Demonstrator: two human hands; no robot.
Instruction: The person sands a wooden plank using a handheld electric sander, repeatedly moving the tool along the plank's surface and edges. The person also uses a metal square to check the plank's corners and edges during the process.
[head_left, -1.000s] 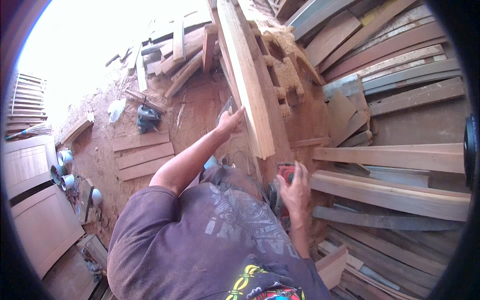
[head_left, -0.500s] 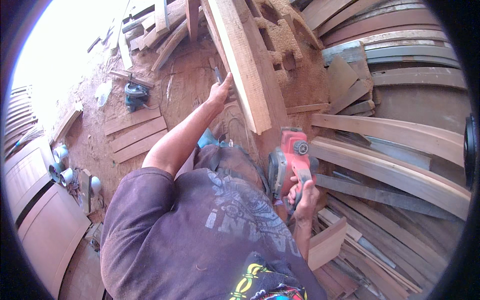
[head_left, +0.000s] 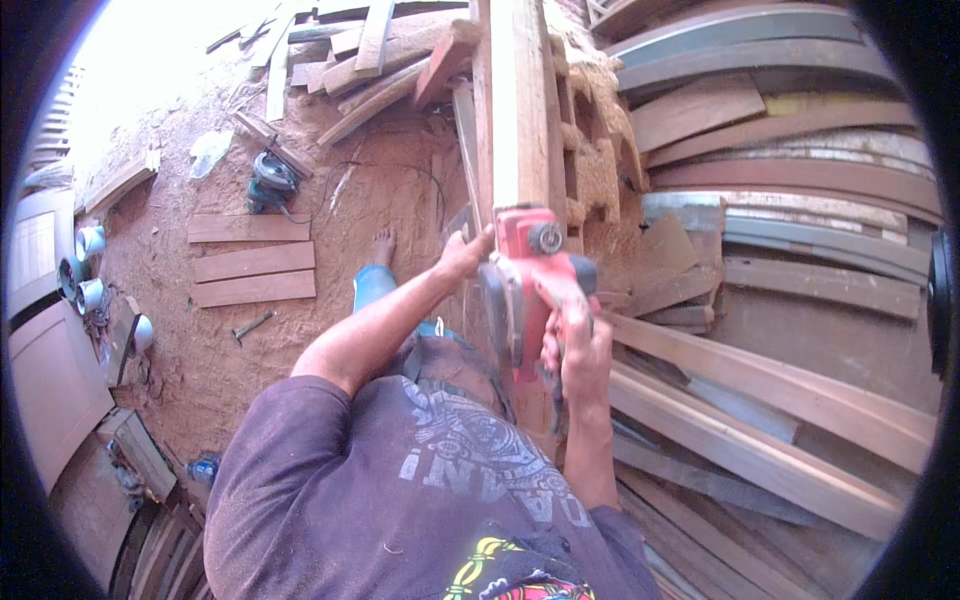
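A red electric hand planer [head_left: 535, 268] with a black knob and dark sides is in my right hand [head_left: 582, 352], whose fingers wrap its rear handle. The planer is over the near end of a long pale timber beam [head_left: 517, 115] running away from me; its contact with the wood is hidden. My left hand [head_left: 466, 256] grips the beam's left side close to the planer, thumb uppermost and the other fingers partly hidden. A dark, flat piece shows beside that hand, too unclear to name.
A perforated block covered in sawdust [head_left: 605, 150] stands right of the beam. Stacked boards [head_left: 790, 400] fill the right side. On the dirt floor at left lie a dark power tool [head_left: 271, 183], short planks [head_left: 255, 275] and a hammer [head_left: 252, 327]. Scrap timber [head_left: 390, 70] is piled at the far side.
My right hand has brought the planer forward and left to the beam's near end. My left hand still holds the beam, now nearer the planer. The view has turned, so the beam appears straighter.
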